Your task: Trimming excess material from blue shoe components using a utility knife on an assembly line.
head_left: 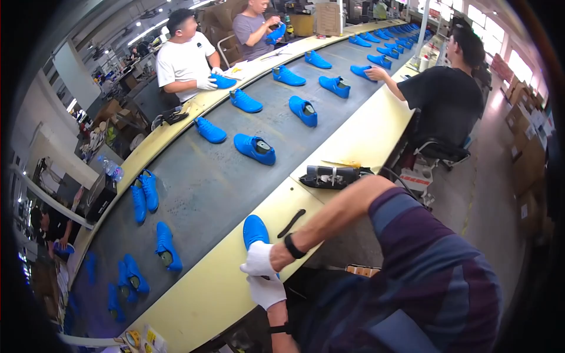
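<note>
A blue shoe (pixel 255 230) rests toe outward on the pale yellow table edge (pixel 200 294) in front of me. My right hand (pixel 258 259), in a white glove with a black band at the wrist, closes over the shoe's opening. Below it, my left hand (pixel 268 292), also gloved in white, is closed at the heel end. The two hands touch and cover the rear half of the shoe, so their fingertips are partly hidden. Beside the shoe lies a thin, curved black strip (pixel 291 223).
On the grey conveyor belt (pixel 194 182) stand several blue shoes, including one nearby (pixel 255 149). A dark bundle (pixel 334 176) lies on the table. Co-workers in white (pixel 185 59) and grey (pixel 253 35) handle shoes across the belt; one in black (pixel 447 100) sits on my side.
</note>
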